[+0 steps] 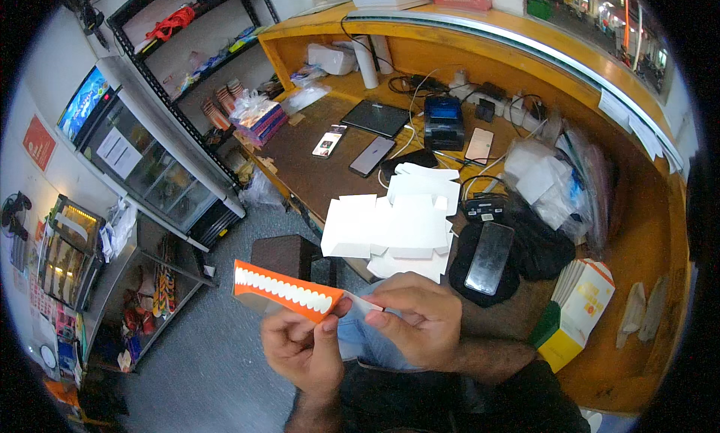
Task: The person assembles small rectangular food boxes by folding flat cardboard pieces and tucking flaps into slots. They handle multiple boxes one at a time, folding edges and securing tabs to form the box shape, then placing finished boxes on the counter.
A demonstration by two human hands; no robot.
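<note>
Above my lap, my left hand grips a folded orange cardboard carton with a row of white scallops along its side. The carton tilts down toward the right. At its right end, my right hand pinches a white flap between thumb and fingers. The carton's underside is mostly hidden. Just beyond my hands, several flat white cardboard blanks overlap at the desk's near edge. Right of them, a dark phone rests on black cloth.
Several phones, a black tablet, a small black printer and cables occupy the desk. Yellow, white and green cartons stand at the right, near plastic bags. A dark stool, glass-door fridge and shelves are leftward.
</note>
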